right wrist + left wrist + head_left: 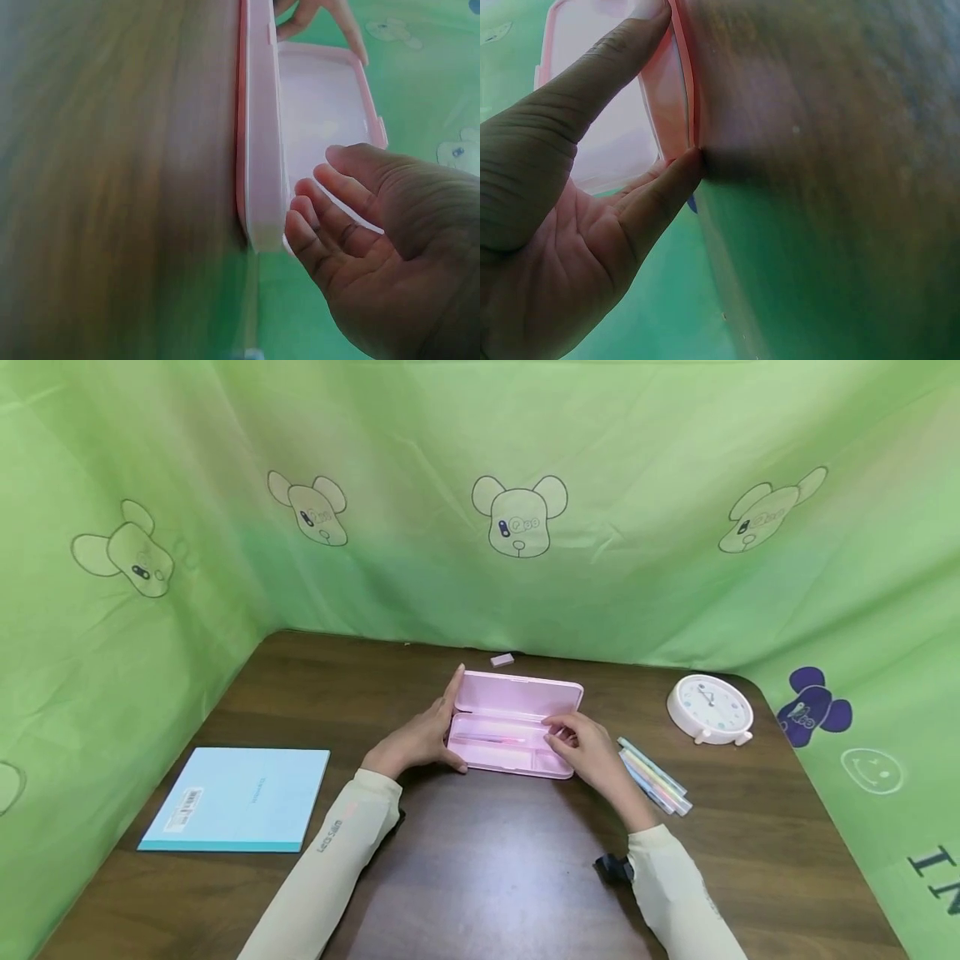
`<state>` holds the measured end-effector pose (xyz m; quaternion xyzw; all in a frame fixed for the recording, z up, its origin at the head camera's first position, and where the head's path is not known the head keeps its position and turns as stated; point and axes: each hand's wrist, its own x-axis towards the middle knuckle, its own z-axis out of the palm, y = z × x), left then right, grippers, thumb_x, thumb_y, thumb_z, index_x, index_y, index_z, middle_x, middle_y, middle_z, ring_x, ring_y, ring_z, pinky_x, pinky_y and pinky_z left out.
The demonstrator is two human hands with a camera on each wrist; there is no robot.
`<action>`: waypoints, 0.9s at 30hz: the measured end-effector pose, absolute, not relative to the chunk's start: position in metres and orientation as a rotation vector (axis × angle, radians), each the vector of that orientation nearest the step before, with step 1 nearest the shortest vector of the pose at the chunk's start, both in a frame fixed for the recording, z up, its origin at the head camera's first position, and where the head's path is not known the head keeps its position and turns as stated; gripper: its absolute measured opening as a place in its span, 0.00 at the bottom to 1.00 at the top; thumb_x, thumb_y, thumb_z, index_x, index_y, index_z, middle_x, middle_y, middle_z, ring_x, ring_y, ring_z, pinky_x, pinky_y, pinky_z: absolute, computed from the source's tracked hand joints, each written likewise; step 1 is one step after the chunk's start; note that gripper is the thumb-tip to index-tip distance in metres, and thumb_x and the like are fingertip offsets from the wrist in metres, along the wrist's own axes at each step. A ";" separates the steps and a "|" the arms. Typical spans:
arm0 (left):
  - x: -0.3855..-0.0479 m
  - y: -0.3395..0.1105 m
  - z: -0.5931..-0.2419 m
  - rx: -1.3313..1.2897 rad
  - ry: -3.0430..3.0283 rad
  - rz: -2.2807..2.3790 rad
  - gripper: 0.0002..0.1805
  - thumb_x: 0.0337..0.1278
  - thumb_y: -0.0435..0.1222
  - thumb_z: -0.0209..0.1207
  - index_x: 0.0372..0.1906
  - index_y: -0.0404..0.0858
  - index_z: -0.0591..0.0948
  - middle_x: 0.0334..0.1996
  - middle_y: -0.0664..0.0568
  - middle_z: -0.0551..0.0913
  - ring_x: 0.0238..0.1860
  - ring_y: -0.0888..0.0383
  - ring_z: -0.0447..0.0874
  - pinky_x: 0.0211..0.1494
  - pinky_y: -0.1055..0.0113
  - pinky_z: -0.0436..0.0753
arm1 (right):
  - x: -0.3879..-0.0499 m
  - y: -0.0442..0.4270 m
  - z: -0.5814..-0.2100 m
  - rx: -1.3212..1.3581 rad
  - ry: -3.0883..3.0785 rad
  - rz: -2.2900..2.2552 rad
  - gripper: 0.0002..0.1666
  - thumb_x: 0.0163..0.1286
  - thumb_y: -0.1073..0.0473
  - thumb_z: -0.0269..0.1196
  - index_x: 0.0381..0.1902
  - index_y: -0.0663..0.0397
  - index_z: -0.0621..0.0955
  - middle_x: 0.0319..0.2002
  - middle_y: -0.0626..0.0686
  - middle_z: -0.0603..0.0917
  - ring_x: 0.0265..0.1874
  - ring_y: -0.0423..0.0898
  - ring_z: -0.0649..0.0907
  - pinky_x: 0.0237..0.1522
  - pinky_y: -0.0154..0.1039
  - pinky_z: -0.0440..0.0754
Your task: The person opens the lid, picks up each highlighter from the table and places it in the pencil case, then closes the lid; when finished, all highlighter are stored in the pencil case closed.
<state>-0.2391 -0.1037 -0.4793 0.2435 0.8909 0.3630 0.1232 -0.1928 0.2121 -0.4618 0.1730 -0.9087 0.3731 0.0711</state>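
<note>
A pink pencil case lies with its lid raised on the brown table, a pen inside its lower half. My left hand grips the case's left end, thumb at the front corner and fingers along the lid side; the left wrist view shows the hand against the case's edge. At the right end, my right hand hovers over the case with fingers bent and parted. In the right wrist view that hand holds nothing visible, beside the case's wall.
A small pink eraser lies behind the case. Several pastel pens lie right of my right hand, with a white round clock farther back. A light blue notebook is at the left. A green curtain hangs behind the table.
</note>
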 end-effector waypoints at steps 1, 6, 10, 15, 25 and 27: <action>-0.235 -0.103 -0.473 0.696 2.585 1.067 0.91 0.39 0.45 0.90 0.86 0.63 0.22 0.85 0.28 0.50 0.79 0.28 0.62 0.76 0.36 0.69 | -0.190 0.215 -0.462 0.517 -2.730 1.109 0.11 0.71 0.71 0.71 0.51 0.67 0.88 0.37 0.54 0.86 0.35 0.45 0.83 0.39 0.35 0.83; -0.228 -0.103 -0.464 0.698 2.580 1.064 0.90 0.41 0.44 0.89 0.86 0.62 0.22 0.84 0.26 0.50 0.79 0.25 0.60 0.76 0.33 0.68 | -0.177 0.234 -0.461 0.492 -2.658 1.021 0.10 0.72 0.71 0.71 0.50 0.65 0.89 0.34 0.51 0.84 0.33 0.43 0.82 0.36 0.36 0.82; -0.237 -0.105 -0.481 0.724 2.607 1.062 0.93 0.36 0.47 0.91 0.85 0.65 0.21 0.85 0.29 0.50 0.80 0.26 0.60 0.75 0.32 0.69 | -0.167 0.255 -0.458 0.465 -2.608 0.980 0.11 0.70 0.72 0.72 0.50 0.64 0.90 0.35 0.50 0.85 0.33 0.41 0.82 0.36 0.36 0.83; -0.247 -0.104 -0.496 0.737 2.590 1.094 0.94 0.34 0.49 0.91 0.84 0.68 0.20 0.87 0.33 0.46 0.82 0.29 0.56 0.79 0.34 0.65 | -0.155 0.288 -0.458 0.437 -2.593 0.994 0.13 0.69 0.74 0.72 0.50 0.66 0.89 0.35 0.51 0.86 0.35 0.35 0.81 0.38 0.24 0.79; -0.262 -0.108 -0.517 0.808 2.592 1.126 0.96 0.31 0.51 0.92 0.85 0.63 0.20 0.89 0.40 0.39 0.84 0.35 0.55 0.80 0.38 0.64 | -0.121 0.358 -0.460 0.179 -2.652 1.010 0.13 0.70 0.74 0.71 0.52 0.70 0.88 0.40 0.60 0.87 0.37 0.23 0.77 0.39 0.16 0.74; -0.261 -0.109 -0.517 0.796 2.582 1.126 0.95 0.32 0.50 0.91 0.85 0.64 0.20 0.89 0.40 0.39 0.84 0.36 0.55 0.80 0.39 0.64 | -0.116 0.369 -0.460 0.138 -2.689 1.016 0.14 0.70 0.74 0.71 0.53 0.72 0.87 0.42 0.62 0.88 0.37 0.22 0.76 0.39 0.16 0.74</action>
